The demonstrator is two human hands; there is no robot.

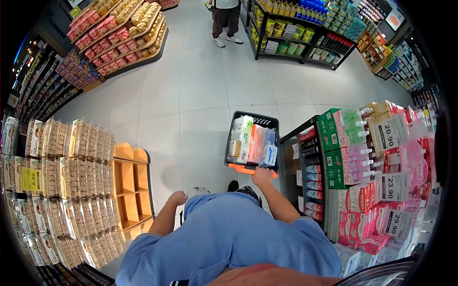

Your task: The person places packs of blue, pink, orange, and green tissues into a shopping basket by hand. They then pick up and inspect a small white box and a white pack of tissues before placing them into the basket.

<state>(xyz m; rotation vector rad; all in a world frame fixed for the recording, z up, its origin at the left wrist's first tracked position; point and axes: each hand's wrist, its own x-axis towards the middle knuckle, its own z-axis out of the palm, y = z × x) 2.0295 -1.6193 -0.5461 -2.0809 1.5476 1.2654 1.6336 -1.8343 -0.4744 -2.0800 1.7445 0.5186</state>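
Note:
My right hand [262, 177] is wrapped round the orange handle [242, 168] of a black shopping basket [231, 157]. In the basket are a green-and-white plastic pack [244, 136], an orange-and-white pack [255, 143] and a blue-and-white pack [270, 153]. The basket is in front of me, slightly right, over the tiled floor. My left hand [177, 198] hangs at my side with its fingers curled in, and no object shows in it. It is nearest to the wooden shelf unit on the left.
Stacked clear packs of snacks [88, 176] stand left beside a wooden shelf unit [125, 178]. Close on the right is a rack [312, 190] of bottles and boxes with price signs [389, 132]. Ahead are a curved display [119, 40], a black shelf [298, 43] and a standing person [225, 21].

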